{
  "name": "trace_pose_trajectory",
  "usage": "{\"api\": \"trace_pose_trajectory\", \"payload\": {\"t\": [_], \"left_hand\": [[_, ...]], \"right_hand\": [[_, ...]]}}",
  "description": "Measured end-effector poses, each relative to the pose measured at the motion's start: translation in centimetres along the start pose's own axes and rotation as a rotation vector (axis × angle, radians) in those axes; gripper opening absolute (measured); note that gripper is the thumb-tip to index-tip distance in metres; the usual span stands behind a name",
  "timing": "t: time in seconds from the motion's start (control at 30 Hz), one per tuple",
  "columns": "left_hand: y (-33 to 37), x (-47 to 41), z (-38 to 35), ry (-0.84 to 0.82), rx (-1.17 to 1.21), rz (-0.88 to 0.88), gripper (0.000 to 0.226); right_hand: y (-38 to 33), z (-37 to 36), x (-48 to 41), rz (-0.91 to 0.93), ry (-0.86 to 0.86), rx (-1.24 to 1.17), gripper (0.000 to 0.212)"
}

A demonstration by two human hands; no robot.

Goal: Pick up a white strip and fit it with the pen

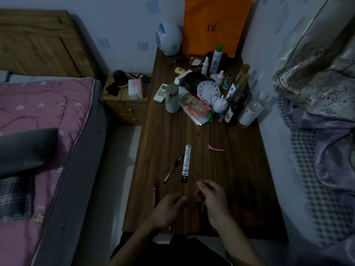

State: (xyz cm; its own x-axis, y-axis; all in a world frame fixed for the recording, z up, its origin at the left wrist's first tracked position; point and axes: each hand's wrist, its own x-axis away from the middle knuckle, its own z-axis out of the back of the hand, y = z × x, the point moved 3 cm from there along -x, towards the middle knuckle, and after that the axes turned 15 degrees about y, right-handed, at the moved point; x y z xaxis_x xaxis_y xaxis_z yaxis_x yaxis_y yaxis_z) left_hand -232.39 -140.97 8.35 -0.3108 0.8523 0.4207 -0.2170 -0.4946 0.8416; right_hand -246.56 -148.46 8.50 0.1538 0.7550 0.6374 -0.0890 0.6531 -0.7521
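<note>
Both hands are low over the near part of the dark wooden counter [240, 169], close together but not touching. The left hand [169, 210] has its fingers loosely curled, and I cannot tell whether it holds anything. The right hand [211, 196] has its fingertips brought together, as if it pinches something small and thin with a reddish colour; the light is dim and the thing is blurred, so I cannot say what it is.

Just left of the left hand lies a thin red strip [154, 192], maybe a piece of packaging. Ahead of the hands lies a black pen [172, 168], at an angle, and just beside it a long narrow refill packet [186, 163] with a printed label. They are near each other but apart.

I judge that the pen is light and stiff, with a smooth barrel that may be a little slippery; the best place to hold it is around the middle or at the grip part near the tip. The packet looks flat, light and easy to bend, so it is better to take it by the edges.

Farther right lies a pink hair clip [215, 148]. At the far end stand many bottles and an orange paper bag [215, 25]. A bed with a pink quilt [42, 112] is on the left.
</note>
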Motion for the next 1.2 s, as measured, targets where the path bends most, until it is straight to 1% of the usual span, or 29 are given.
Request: {"api": "trace_pose_trajectory", "payload": {"t": [0.07,0.3,0.43,0.53,0.63,0.73,0.83,0.9,0.93,1.03,1.1,1.2], "left_hand": [[-0.1,0.1,0.2,0.012,-0.033,-0.040,0.037],[0.1,0.3,0.3,0.011,0.027,0.054,0.032],[0.4,0.1,0.5,0.003,-0.027,0.060,0.035],[0.5,-0.5,0.8,-0.006,-0.185,0.008,0.036],[0.7,-0.7,0.3,0.018,-0.295,-0.061,0.033],[1.2,-0.7,-0.3,0.063,-0.337,-0.158,0.032],[1.2,-0.8,-0.5,0.092,-0.344,-0.195,0.032],[0.9,-0.9,-0.6,0.090,-0.344,-0.178,0.035],[0.6,-1.0,-0.6,0.084,-0.348,-0.153,0.035],[-0.5,-1.1,-0.3,0.096,-0.334,-0.063,0.033],[-1.1,-1.1,0.1,0.113,-0.307,-0.007,0.036],[-1.4,-1.2,0.1,0.140,-0.288,0.021,0.039]], "right_hand": [[0.1,0.1,0.1,-0.018,-0.026,-0.002,0.011],[0.4,0.4,0.2,-0.057,-0.024,-0.101,0.012],[0.5,0.2,0.1,-0.048,-0.025,-0.092,0.012],[0.5,0.4,-0.3,0.004,-0.061,-0.020,0.013],[0.9,0.3,-0.6,-0.016,-0.097,-0.016,0.008],[1.4,0.2,-0.7,-0.030,-0.123,-0.037,0.008],[1.4,0.2,-0.7,-0.004,-0.136,-0.015,0.014],[1.6,0.3,-0.8,0.019,-0.107,0.014,0.018],[1.7,0.5,-1.0,0.005,-0.062,-0.001,0.019],[1.4,2.1,-2.0,-0.042,0.077,-0.112,0.018],[1.1,3.3,-2.8,-0.031,0.082,-0.111,0.017],[1.4,4.1,-3.6,0.002,0.058,-0.022,0.018]]}}
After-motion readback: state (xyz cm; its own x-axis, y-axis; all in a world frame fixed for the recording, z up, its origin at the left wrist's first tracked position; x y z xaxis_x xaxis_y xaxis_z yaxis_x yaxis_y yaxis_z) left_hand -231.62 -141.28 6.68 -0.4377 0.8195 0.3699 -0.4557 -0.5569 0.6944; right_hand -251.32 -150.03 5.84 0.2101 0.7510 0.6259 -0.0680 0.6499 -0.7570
